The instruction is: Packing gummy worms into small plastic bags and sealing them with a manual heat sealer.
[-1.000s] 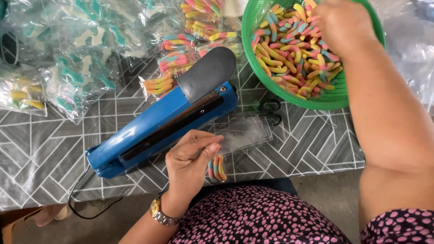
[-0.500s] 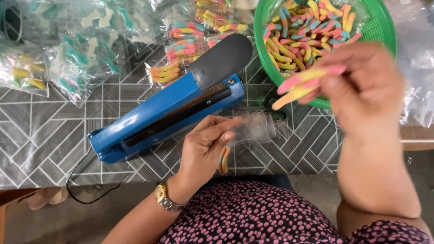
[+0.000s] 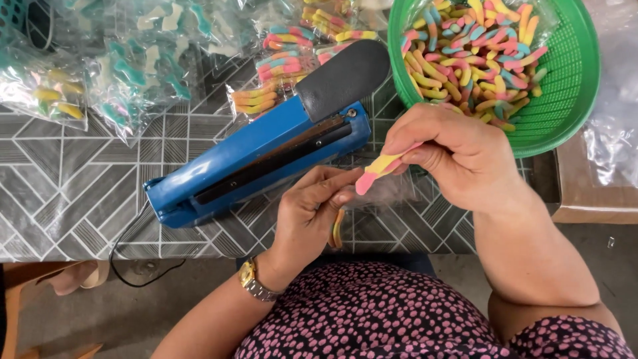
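I see my right hand (image 3: pixel 458 156) pinching gummy worms (image 3: pixel 376 170) just above the small clear bag (image 3: pixel 382 193) my left hand (image 3: pixel 309 213) grips open, some worms already inside, sealer (image 3: pixel 266 156) beyond unused, basket (image 3: pixel 565 80) full.

You are seated at a small, home-style sweet-packing station, not a factory line. The worktop (image 3: pixel 60 179) wears a grey geometric-patterned plastic cloth, and a blue tabletop heat sealer (image 3: pixel 259 159) lies across it, its black cord (image 3: pixel 129 262) trailing over the edge toward a bare concrete floor (image 3: pixel 100 312). A green plastic basket (image 3: pixel 565 80) holds loose, sugar-coated gummy worms (image 3: pixel 465 53), while filled clear packets (image 3: pixel 119 73) of sweets pile up at the far side. A cardboard box (image 3: pixel 588 193) sits to your right.
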